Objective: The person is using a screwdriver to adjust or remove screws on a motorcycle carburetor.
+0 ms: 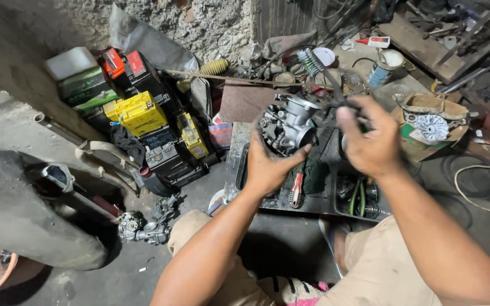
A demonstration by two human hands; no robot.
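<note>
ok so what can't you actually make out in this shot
Head view, the only one:
- Right hand: its back hides its fingertips and the dark tool they grip.
- Carburetor: underside covered by the left hand.
- Tray: parts in it are dark and too small to tell.
- Objects at the top right are cut off by the frame edge.

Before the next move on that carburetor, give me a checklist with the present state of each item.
1. Carburetor supported: ok, the left hand cups it from below.
2. Toothbrush gripped: ok, the right hand is closed round its dark handle.
3. Bristles on the part: not ok, the green and white head sticks up above the carburetor, apart from it.
4. Tray under the work: ok, the black tray lies below both hands.
5. Red-handled screwdriver within reach: ok, it lies in the tray near the left wrist.
6. Carburetor clean: cannot tell.
</note>
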